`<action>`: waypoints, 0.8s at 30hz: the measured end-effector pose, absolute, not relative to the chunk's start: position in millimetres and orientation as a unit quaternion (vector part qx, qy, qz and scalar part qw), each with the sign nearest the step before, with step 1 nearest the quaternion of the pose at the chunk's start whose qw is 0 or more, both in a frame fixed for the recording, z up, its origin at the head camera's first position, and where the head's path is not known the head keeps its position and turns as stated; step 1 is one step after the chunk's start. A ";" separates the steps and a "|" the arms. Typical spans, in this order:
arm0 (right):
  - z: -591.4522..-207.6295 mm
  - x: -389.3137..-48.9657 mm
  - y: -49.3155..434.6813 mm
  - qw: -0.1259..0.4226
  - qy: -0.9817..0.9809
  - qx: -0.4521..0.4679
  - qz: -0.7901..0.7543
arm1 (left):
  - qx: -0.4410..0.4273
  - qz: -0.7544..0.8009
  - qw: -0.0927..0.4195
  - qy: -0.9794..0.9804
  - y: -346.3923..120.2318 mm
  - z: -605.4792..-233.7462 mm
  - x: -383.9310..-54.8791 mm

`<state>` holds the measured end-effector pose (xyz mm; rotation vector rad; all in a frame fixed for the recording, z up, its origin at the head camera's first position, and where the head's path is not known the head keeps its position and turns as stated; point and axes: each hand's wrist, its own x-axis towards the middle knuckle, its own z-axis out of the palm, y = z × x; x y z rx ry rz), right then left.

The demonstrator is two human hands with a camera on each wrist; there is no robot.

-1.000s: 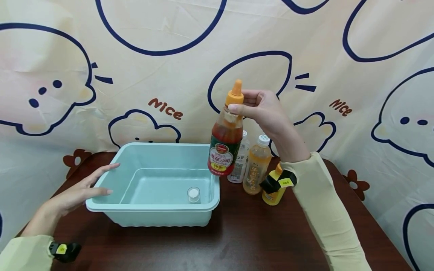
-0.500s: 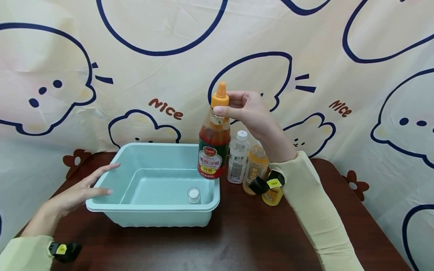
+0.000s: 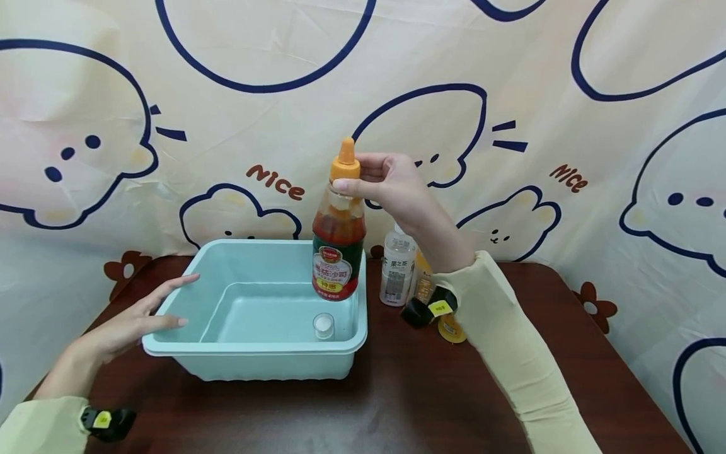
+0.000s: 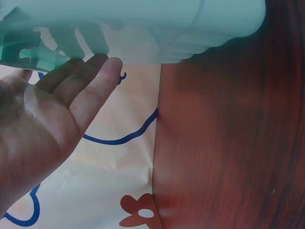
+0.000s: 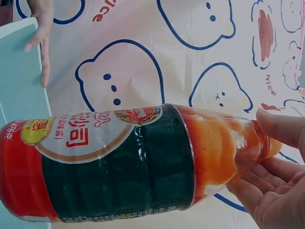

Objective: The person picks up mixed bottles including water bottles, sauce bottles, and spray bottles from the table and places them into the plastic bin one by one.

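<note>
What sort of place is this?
Probably an indoor spot set up for recording, though I can't be sure: a dark wood-look table holding a pale-blue tub, a cartoon-printed cloth behind it, and black wrist gadgets being worn.

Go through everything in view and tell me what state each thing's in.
Ketchup bottle: capped, partly full, held nearly upright by the right hand.
Teal bin: upright, open-topped, left hand at its rim.
Small clear container in bin: unclear.
White-capped bottle: closed, upright.
Amber bottle: mostly hidden, unclear.
Yellow bottle: mostly hidden, unclear.

place: screened-off nook, room unclear | signs: cartoon-print cloth, dark table
</note>
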<state>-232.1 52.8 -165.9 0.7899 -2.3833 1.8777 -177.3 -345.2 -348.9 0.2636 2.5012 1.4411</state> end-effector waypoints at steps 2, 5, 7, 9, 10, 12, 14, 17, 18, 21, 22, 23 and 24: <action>-165.4 -231.8 50.3 0.000 -0.759 0.252 0.600 | 0.086 0.496 0.123 0.855 -344.9 -348.9 -177.2; -164.5 -231.6 46.0 -0.004 -0.758 0.251 0.602 | 0.088 0.496 0.121 0.856 -344.6 -349.1 -177.2; -164.1 -230.9 42.7 -0.005 -0.759 0.249 0.602 | 0.087 0.494 0.120 0.857 -344.8 -349.5 -177.4; -163.8 -230.0 39.4 -0.008 -0.759 0.251 0.601 | 0.090 0.494 0.119 0.856 -345.2 -349.3 -177.6; -163.6 -229.5 37.5 -0.009 -0.759 0.252 0.600 | 0.090 0.495 0.119 0.856 -345.2 -349.4 -177.6; -163.4 -228.5 33.8 -0.012 -0.759 0.254 0.599 | 0.090 0.496 0.118 0.856 -345.2 -349.5 -177.7; -163.5 -227.4 30.4 -0.016 -0.759 0.254 0.600 | 0.090 0.494 0.117 0.857 -345.1 -349.5 -177.5; -164.2 -226.1 25.1 -0.022 -0.762 0.251 0.597 | 0.091 0.489 0.112 0.860 -345.1 -349.7 -176.7; -164.6 -225.6 23.1 -0.024 -0.764 0.249 0.595 | 0.090 0.489 0.111 0.860 -345.2 -350.2 -176.4; -165.1 -224.7 18.0 -0.029 -0.764 0.253 0.593 | 0.092 0.488 0.110 0.861 -345.0 -350.4 -176.9; -165.5 -224.4 16.4 -0.029 -0.765 0.254 0.591 | 0.092 0.488 0.110 0.861 -345.0 -350.5 -177.2; -165.9 -224.1 14.8 -0.028 -0.765 0.256 0.590 | 0.092 0.489 0.112 0.860 -345.0 -350.6 -177.7; -166.6 -224.0 13.5 -0.028 -0.766 0.256 0.589 | 0.093 0.489 0.113 0.860 -344.8 -350.6 -178.2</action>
